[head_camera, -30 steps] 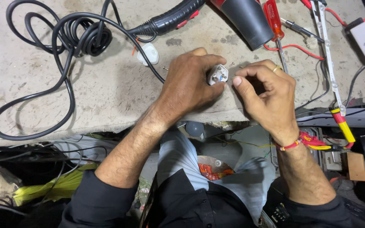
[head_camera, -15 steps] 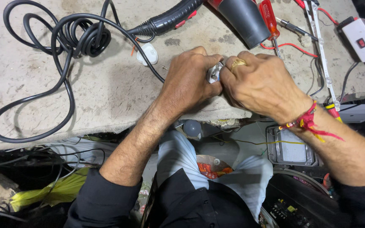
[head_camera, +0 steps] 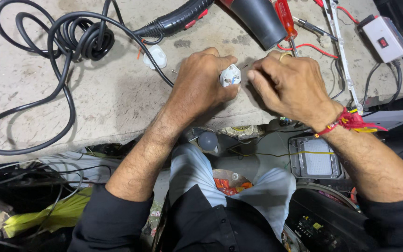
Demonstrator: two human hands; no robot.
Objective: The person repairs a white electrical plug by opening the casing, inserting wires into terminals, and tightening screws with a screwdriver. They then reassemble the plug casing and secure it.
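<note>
Held item: a small white plug body [head_camera: 230, 75], opened, with metal contacts showing on its face; it sits at the near edge of the workbench [head_camera: 117, 98], between the two hands.
Left hand [head_camera: 201, 79]: closed around the plug body, thumb and fingers wrapped on its sides, the face turned toward the other hand.
Right hand [head_camera: 288, 86]: fingertips pinched together just beside the plug's face (whether they hold a screw or wire end I cannot tell); a ring shows on one finger.
Handling judgement: light, rigid moulded plastic, likely brittle at thin edges; the contacts are small and easily bent. Best taken by the outer shell, not by the pins.
Loose part: a white plug cover [head_camera: 156, 57] lies on the bench to the left, close to the left hand, apart from the plug.
Obstructions, left: a thick black cable [head_camera: 66, 42], coiled and looping, runs past the left wrist.
Obstructions, far: a dark hair-dryer-like tool [head_camera: 257, 18], a red-handled screwdriver [head_camera: 286, 16], red wire [head_camera: 309, 46] and a white LED strip [head_camera: 341, 51] crowd the far right.
Far corner: a white switch box [head_camera: 385, 37], well apart.
</note>
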